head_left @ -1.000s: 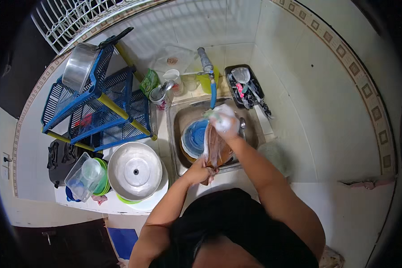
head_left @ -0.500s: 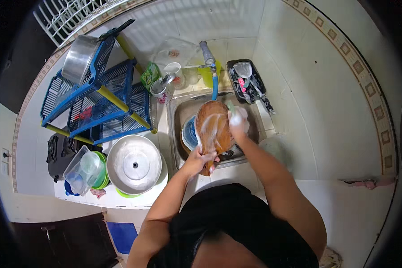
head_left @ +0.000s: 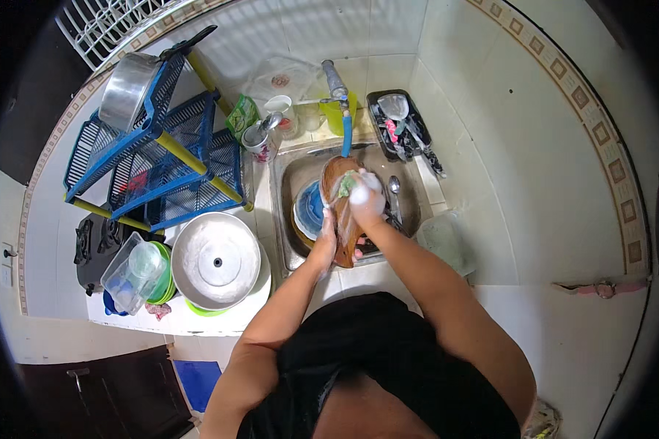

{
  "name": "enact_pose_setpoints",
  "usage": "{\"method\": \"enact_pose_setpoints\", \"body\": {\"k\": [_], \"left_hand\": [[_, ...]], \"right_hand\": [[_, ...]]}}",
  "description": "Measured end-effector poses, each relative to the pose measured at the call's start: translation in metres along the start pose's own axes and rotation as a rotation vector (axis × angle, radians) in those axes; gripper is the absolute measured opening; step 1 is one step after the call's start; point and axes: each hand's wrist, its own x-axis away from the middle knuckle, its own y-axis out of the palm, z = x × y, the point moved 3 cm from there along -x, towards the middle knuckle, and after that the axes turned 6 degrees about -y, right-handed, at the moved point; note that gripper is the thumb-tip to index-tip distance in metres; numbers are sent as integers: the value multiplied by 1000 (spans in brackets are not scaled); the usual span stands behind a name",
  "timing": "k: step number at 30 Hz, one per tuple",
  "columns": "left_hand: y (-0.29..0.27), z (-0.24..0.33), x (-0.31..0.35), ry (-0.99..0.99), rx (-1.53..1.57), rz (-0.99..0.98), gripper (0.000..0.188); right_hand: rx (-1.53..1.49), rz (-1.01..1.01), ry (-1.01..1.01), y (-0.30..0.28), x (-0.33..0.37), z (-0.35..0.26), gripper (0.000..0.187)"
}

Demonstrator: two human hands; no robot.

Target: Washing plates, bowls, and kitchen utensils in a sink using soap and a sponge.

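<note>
Wooden board (head_left: 344, 233) over sink (head_left: 297, 170); left hand (head_left: 325, 235), fingers grasping near end; right hand (head_left: 366, 208), fingers grasping foamy green scrubber (head_left: 345, 185) against board. Likely soaping step; next stroke calls for steady hold.

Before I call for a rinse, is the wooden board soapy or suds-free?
Soapy: white suds streak the wooden board, where the right hand holds a foamy green scrubber. The left hand grips its edge.
</note>
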Motion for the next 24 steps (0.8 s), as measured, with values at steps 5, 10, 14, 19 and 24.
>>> {"method": "enact_pose_setpoints", "body": {"k": [5, 10, 14, 19, 24], "left_hand": [[-21, -5, -13, 77, 192, 234, 89], [-21, -4, -17, -38, 590, 2, 70], [-13, -11, -30, -23, 559, 12, 59], [-7, -14, -26, 1, 518, 132, 57], [-7, -29, -27, -137, 406, -17, 59]], "right_hand": [[-139, -253, -40, -11, 34, -81, 34], [-331, -219, -81, -76, 39, -108, 28], [-310, -186, 436, -78, 34, -98, 20], [-1391, -54, 1343, -53, 39, -62, 27], [-1270, -412, 1332, -73, 43, -67, 29]]}}
